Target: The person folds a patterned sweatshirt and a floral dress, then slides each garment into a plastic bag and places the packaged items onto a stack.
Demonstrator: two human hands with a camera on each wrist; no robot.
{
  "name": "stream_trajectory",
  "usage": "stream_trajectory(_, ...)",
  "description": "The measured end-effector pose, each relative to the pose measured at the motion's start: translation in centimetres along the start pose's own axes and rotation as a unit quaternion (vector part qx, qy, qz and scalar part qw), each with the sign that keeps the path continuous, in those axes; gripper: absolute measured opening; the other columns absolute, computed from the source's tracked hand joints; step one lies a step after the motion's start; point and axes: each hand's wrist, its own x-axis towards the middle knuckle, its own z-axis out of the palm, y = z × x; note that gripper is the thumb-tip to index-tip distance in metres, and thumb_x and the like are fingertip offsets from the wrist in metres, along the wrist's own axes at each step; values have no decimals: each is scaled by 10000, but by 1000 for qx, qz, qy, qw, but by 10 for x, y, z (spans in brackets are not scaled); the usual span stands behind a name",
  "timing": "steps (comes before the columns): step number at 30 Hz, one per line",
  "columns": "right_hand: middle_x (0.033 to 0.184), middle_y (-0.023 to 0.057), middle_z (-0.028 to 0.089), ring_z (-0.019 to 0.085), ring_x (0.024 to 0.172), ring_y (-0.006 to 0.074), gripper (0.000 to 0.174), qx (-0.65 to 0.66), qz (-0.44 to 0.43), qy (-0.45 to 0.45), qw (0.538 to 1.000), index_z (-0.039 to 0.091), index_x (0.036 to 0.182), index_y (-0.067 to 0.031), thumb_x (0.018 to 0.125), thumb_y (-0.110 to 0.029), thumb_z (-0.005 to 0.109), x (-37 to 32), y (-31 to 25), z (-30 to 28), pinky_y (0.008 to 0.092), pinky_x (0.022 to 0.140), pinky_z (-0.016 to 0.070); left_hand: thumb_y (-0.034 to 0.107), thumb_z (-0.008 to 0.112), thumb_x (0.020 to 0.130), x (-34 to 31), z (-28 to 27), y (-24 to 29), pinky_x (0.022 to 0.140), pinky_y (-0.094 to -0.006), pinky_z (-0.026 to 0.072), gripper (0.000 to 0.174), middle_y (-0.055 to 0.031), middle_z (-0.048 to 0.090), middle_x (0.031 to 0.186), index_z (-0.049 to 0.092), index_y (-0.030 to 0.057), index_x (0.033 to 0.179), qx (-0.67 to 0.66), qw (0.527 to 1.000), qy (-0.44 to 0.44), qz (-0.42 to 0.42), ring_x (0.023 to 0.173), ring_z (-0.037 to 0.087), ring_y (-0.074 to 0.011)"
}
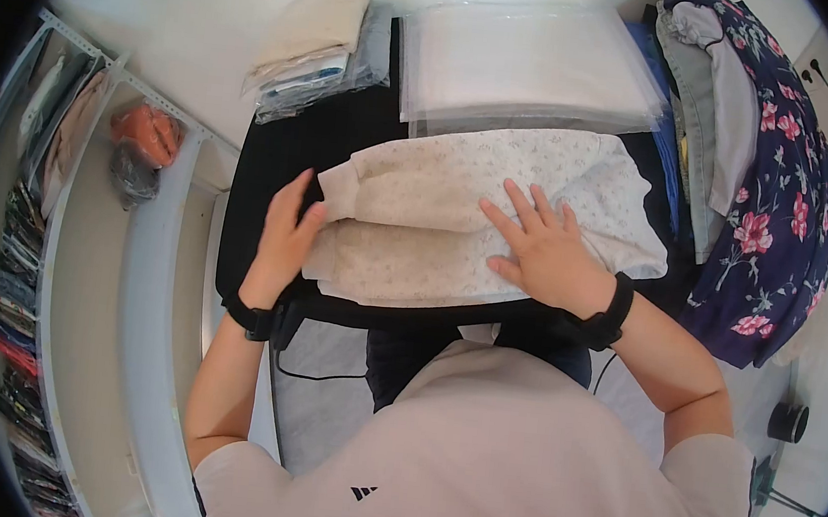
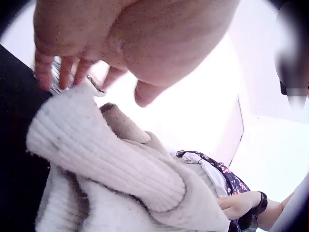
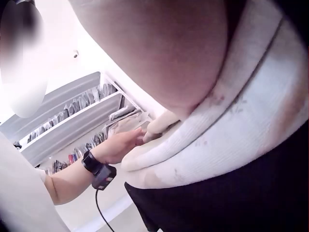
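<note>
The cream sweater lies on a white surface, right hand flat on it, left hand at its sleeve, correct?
No: the head view shows the cream sweater on a black surface. The right hand is flat on it, the left hand at its sleeve.

The sweater (image 1: 498,217) lies on the table (image 1: 264,164), plastic bags (image 1: 522,65) behind it (clothes pile (image 1: 779,194) at right).

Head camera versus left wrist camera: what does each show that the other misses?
Only the head view shows the stack of clear plastic bags and the orange fabric bundle. Only the left wrist view shows the ribbed knit of the sleeve cuff. Both show the folded cream sweatshirt, the navy floral garment, the left hand and the right hand.
</note>
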Motion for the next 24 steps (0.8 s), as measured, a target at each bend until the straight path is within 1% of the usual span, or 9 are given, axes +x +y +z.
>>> stream_trajectory(1, 1513, 175, 208, 258, 1354, 443, 685, 9, 0, 7, 1000, 268, 1467, -224, 877, -389, 574, -1, 0, 1, 634, 1017, 284, 341, 506, 959, -3, -4, 1, 979, -346, 400, 506, -150, 515, 1305, 448, 5, 1333, -66, 984, 39, -164, 1204, 497, -259)
stream_trajectory(2, 1513, 175, 208, 258, 1354, 443, 685, 8, 2, 6, 1000, 268, 1467, -224, 877, -389, 574, -2, 0, 0, 634, 1017, 284, 341, 506, 959, -4, -7, 4, 979, -346, 400, 506, -150, 515, 1305, 448, 5, 1333, -67, 984, 37, -163, 1204, 497, -259)
stream_trajectory(4, 1520, 176, 183, 259, 1362, 417, 710, 23, 1, 3, 1000, 269, 1465, -219, 857, -344, 613, -2, 1, -3, 623, 1023, 284, 439, 519, 942, -6, -14, 12, 840, -303, 468, 541, -95, 628, 1094, 534, -25, 1219, -277, 887, -62, -363, 1012, 599, -186)
stream_trajectory(8, 1453, 178, 319, 314, 1341, 373, 689, 123, 21, 69, 990, 328, 1417, -153, 833, -331, 648, -6, 7, 0, 601, 1034, 280, 486, 521, 927, 5, -12, 17, 778, -292, 487, 559, -94, 652, 1044, 589, -29, 1135, -323, 868, -111, -360, 945, 625, -166)
stream_trajectory(10, 1242, 172, 513, 480, 1174, 347, 496, 72, 139, 177, 972, 510, 1200, -52, 808, -305, 677, -10, 8, -2, 538, 921, 405, 520, 562, 890, 13, -4, 10, 725, -240, 479, 591, -92, 656, 942, 635, -45, 1045, -308, 877, -129, -347, 818, 615, -151)
stream_trajectory(13, 952, 137, 602, 569, 919, 330, 323, 55, 162, 161, 972, 575, 918, -27, 806, -313, 674, -16, 18, 7, 483, 756, 456, 485, 598, 878, 19, 5, 27, 725, -259, 493, 577, -107, 659, 954, 625, -68, 1039, -319, 874, -136, -340, 806, 631, -158)
stream_trajectory(16, 811, 145, 594, 576, 791, 330, 309, 97, 178, 115, 972, 565, 794, -26, 798, -314, 678, -17, 29, 8, 450, 674, 451, 440, 619, 876, 22, 14, 20, 753, -281, 497, 552, -118, 657, 968, 615, -89, 1034, -276, 894, -146, -321, 848, 634, -161)
stream_trajectory(20, 734, 152, 578, 569, 738, 345, 301, 122, 121, 162, 972, 542, 791, -20, 802, -292, 671, -14, 42, 6, 447, 685, 454, 424, 622, 876, 17, 14, 15, 749, -280, 496, 533, -123, 656, 972, 609, -83, 1039, -230, 909, -118, -327, 849, 631, -160)
stream_trajectory(24, 925, 163, 579, 560, 891, 333, 303, 83, 121, 163, 976, 545, 995, -6, 810, -217, 659, -21, 37, 6, 447, 780, 445, 415, 637, 867, 13, 12, 4, 747, -283, 495, 518, -124, 655, 974, 601, -67, 1052, -233, 913, -98, -319, 854, 632, -171)
